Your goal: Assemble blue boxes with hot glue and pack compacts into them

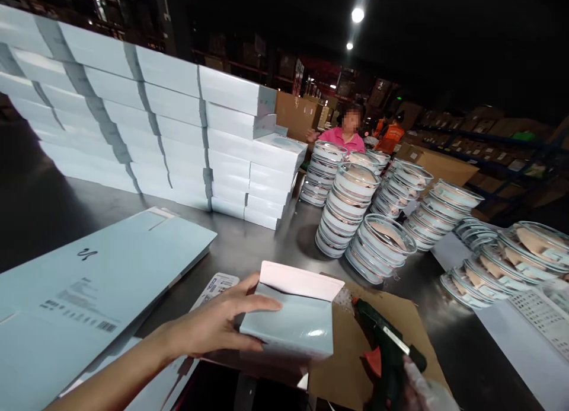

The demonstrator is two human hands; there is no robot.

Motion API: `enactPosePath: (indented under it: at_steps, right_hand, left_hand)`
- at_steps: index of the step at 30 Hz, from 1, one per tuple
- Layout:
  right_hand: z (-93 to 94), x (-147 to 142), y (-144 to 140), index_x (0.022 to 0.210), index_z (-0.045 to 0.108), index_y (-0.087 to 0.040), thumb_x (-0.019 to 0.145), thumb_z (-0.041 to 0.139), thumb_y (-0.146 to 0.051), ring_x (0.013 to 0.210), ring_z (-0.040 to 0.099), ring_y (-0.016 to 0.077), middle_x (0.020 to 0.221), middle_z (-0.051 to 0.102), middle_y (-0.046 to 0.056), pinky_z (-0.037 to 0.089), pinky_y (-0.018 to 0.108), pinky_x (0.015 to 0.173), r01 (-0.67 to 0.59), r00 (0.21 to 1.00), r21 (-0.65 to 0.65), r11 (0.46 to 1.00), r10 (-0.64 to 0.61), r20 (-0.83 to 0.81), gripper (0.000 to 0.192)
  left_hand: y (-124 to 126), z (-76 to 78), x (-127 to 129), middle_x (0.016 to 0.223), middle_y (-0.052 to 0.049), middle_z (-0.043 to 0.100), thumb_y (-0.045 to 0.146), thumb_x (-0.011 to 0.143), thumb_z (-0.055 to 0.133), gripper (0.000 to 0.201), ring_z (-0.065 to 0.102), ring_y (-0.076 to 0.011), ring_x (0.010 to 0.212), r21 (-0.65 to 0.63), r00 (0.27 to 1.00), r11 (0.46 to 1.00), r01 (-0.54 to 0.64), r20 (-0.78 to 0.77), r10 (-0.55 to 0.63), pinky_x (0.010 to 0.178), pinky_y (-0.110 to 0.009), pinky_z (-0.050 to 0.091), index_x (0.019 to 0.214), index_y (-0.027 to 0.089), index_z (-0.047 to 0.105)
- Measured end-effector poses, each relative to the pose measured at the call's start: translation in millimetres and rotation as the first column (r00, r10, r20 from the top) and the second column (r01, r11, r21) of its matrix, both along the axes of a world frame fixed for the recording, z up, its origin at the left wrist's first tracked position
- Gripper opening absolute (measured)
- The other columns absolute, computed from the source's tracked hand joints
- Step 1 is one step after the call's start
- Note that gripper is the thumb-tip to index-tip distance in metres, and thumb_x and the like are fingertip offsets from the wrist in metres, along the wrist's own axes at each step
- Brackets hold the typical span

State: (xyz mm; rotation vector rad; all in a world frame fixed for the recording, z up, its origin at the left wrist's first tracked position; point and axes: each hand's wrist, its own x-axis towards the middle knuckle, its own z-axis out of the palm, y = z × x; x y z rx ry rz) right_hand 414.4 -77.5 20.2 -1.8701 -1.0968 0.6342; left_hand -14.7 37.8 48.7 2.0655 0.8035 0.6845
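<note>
The left hand grips a pale blue box at its left side, fingers wrapped on it, flap up, low over the bench near the front edge. The right hand, gloved, holds a green glue gun with fingers closed around it, nozzle touching the box, above brown cardboard. Stacked boxes and lidded bowls stand behind

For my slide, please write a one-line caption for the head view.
Left hand holds an open pale-blue box; right hand grips a glue gun over cardboard.
</note>
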Motion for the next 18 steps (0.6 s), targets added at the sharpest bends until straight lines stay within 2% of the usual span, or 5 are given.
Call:
enactPosePath:
  at_steps: [3, 6, 8, 14, 18]
  right_hand:
    - [18.5, -19.9, 6.4, 0.078, 0.075, -0.029, 0.067, 0.083, -0.057, 0.057, 0.072, 0.026, 0.062, 0.074, 0.002, 0.055, 0.032, 0.051, 0.039, 0.998, 0.026, 0.999, -0.04, 0.046, 0.031]
    - [35.2, -73.4, 26.1, 0.144, 0.053, -0.024, 0.061, 0.088, -0.048, 0.113, 0.072, 0.0302, 0.127, 0.074, 0.009, 0.057, 0.04, 0.097, -0.258, 0.965, 0.252, 0.933, 0.26, 0.025, 0.093]
    - [38.3, -105.2, 37.8, 0.159, 0.03, -0.023, 0.064, 0.089, -0.038, 0.135, 0.059, 0.0298, 0.149, 0.059, 0.013, 0.05, 0.043, 0.109, -0.444, 0.886, 0.297, 0.845, 0.464, 0.006, 0.113]
    - [22.1, -123.9, 40.9, 0.148, 0.049, -0.031, 0.078, 0.072, -0.013, 0.128, 0.065, 0.0262, 0.138, 0.066, 0.009, 0.052, 0.039, 0.108, -0.66, 0.748, 0.363, 0.658, 0.53, 0.399, 0.075]
    - [30.5, -131.6, 43.7, 0.139, 0.054, -0.033, 0.076, 0.067, -0.005, 0.125, 0.063, 0.0208, 0.126, 0.065, 0.005, 0.052, 0.03, 0.107, -0.79, 0.612, 0.408, 0.457, 0.62, 0.491, 0.071]
  left_hand:
    - [0.2, 3.1, -0.8, 0.14, -0.008, 0.062, 0.035, 0.075, 0.089, 0.05, 0.057, -0.0336, 0.133, -0.015, 1.0, 1.0, 0.012, 0.014, -0.012, 0.11, -0.04, 0.048, 0.123, 0.037, 0.076]
    - [1.2, -6.5, -1.5, 0.148, -0.008, 0.056, 0.034, 0.077, 0.087, 0.05, 0.053, -0.0342, 0.137, -0.015, 0.999, 1.0, 0.02, 0.045, -0.02, 0.113, -0.041, 0.045, 0.125, 0.037, 0.074]
    - [0.8, -21.1, 0.2, 0.147, -0.008, 0.054, 0.036, 0.078, 0.088, 0.048, 0.052, -0.0349, 0.137, 0.017, 0.993, 1.0, 0.004, 0.117, -0.006, 0.113, -0.042, 0.045, 0.124, 0.035, 0.074]
    - [-6.4, -62.7, 10.8, 0.149, -0.014, 0.03, 0.053, 0.089, 0.073, 0.071, 0.054, -0.0351, 0.134, 0.127, 0.912, 0.981, -0.144, 0.403, 0.082, 0.107, -0.052, 0.049, 0.145, 0.039, 0.032]
    - [-8.2, -49.9, 5.5, 0.128, -0.008, 0.049, 0.029, 0.093, 0.074, 0.034, 0.048, -0.0353, 0.138, 0.214, 0.942, 0.975, -0.057, 0.334, -0.018, 0.114, -0.049, 0.044, 0.125, 0.035, 0.066]
